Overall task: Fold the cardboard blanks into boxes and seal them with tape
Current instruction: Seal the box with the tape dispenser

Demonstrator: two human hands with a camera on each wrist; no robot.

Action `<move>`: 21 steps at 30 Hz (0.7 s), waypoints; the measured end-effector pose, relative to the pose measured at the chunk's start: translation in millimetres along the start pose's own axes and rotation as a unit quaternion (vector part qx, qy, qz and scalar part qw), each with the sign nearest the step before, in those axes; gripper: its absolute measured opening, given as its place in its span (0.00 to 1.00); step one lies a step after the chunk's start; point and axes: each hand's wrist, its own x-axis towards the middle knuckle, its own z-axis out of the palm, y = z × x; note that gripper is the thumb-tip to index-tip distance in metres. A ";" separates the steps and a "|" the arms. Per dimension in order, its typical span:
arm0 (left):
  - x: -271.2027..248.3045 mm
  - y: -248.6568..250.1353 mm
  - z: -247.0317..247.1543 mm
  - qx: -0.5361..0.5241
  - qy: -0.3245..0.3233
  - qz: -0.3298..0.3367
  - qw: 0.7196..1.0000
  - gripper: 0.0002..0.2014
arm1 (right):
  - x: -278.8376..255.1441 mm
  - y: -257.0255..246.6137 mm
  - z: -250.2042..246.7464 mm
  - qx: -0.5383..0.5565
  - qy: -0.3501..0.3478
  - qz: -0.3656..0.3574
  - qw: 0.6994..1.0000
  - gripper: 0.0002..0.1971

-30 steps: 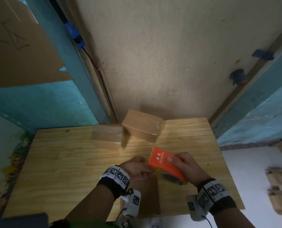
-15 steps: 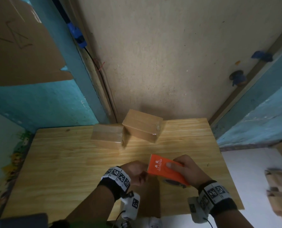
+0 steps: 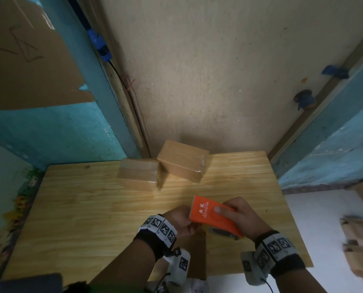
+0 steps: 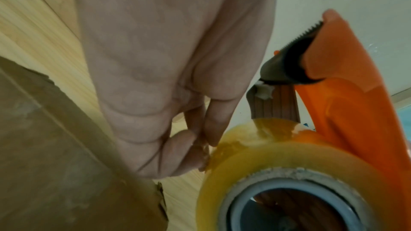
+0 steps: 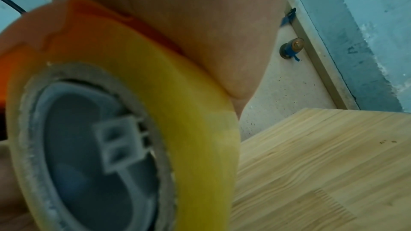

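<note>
The tape roll [image 4: 289, 173] sits in the orange dispenser [image 3: 214, 216], held above the table [image 3: 91, 208]. The film is thin, sticky and likely tears easily; take it by its free end. The left hand [image 3: 182, 220] pinches there; the right hand [image 3: 239, 218] grips the dispenser.

From head height we look steeply down on the wooden table [image 3: 91, 208]; both wrist views sit close against the tape dispenser [image 4: 355, 111] above it.
</note>
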 end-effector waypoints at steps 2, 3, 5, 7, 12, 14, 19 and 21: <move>4.0 -2.3 -0.3 0.000 0.019 0.008 1.000 0.12 | -1.5 0.2 -0.5 0.005 0.007 -0.004 1.000 0.40; 2.8 -1.6 0.1 -0.010 0.022 0.010 1.000 0.10 | -1.9 0.2 -0.9 0.010 0.008 -0.010 1.000 0.40; 0.4 0.5 0.5 -0.022 0.021 0.010 0.999 0.08 | -2.1 0.1 -1.4 0.014 0.007 -0.020 1.000 0.39; -4.3 3.5 1.7 -0.034 0.023 0.008 0.999 0.08 | -2.5 1.0 -0.8 0.013 0.013 -0.023 1.000 0.39; -0.8 2.7 4.6 -0.034 0.037 0.019 0.999 0.12 | -3.1 4.4 -0.4 0.034 0.026 -0.027 0.999 0.36; 0.4 1.6 4.9 -0.034 0.046 0.024 0.998 0.13 | -3.2 4.6 -1.0 0.045 0.026 -0.030 0.998 0.35; 1.2 -0.2 6.5 -0.040 0.067 0.033 0.996 0.15 | -3.6 7.5 0.2 0.023 0.028 -0.033 0.999 0.37; 4.1 -2.4 8.1 -0.037 0.076 0.041 0.996 0.16 | -4.4 6.2 0.6 0.024 0.031 -0.039 0.998 0.36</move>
